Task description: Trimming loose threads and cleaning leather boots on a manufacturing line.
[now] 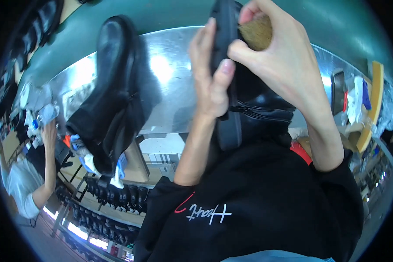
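Observation:
My left hand (pixel 212 81) is closed round the sole side of a black boot (pixel 262 96), its thumb pressed on the sole edge. The boot is tipped on its side, its shaft toward my body, with a zip showing. My right hand (pixel 288 54) pinches a tan, fuzzy pad (pixel 258 35) between thumb and fingers, against the upper near the toe end. Part of the pad and the boot's toe are hidden behind this hand. To the left, a second black boot (pixel 114 56) lies on the shiny metal worktop (pixel 170 78), apart from both hands.
A green surface (pixel 174 13) runs beyond the metal top. At the right sit a dark tray (pixel 338 91), white and purple items and a curved yellow bar (pixel 373 105). A co-worker in a white shirt (pixel 24 187) stands at left. Racks of black boots (pixel 102 225) fill the lower left.

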Motion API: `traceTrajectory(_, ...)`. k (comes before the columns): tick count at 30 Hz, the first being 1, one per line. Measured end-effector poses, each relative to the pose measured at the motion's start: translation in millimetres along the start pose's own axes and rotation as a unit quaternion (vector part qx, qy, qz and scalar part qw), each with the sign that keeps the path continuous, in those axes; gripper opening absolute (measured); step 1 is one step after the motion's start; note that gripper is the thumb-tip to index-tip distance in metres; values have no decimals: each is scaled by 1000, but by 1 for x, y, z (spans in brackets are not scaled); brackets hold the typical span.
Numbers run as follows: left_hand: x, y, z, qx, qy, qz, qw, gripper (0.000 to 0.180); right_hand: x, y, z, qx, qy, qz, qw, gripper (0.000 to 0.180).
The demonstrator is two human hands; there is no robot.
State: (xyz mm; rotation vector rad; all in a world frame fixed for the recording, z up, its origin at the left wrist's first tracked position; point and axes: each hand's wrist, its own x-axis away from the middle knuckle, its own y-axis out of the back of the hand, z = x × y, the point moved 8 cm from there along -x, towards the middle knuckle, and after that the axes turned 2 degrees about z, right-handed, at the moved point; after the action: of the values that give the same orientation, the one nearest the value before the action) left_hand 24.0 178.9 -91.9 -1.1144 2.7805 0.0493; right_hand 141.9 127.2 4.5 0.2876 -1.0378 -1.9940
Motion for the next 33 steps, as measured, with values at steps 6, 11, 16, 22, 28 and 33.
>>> traceTrajectory(6, 0, 5, -9, -23, -12, -9, 1000, 70, 7, 3, 7, -35, 111, -77, 990, 30)
traceTrajectory(11, 6, 13, -12, -2, -3, -21, 1000, 68, 10, -7, -19, -214, 19, -14, 976, 21)
traceTrajectory(16, 10, 10, -22, 12, -14, -36, 999, 65, 30, -3, -99, -396, -104, -20, 912, 17)
traceTrajectory(22, 25, 15, -44, 15, -54, -53, 997, 66, 62, -5, -139, -414, -139, -78, 896, 21)
traceTrajectory(28, 54, 21, -88, 262, 116, -122, 950, 68, 77, 1, -150, -96, -14, -137, 986, 33)
traceTrajectory(33, 80, 21, -115, 330, 151, -232, 903, 57, 106, -15, -125, 15, 57, -233, 971, 28)
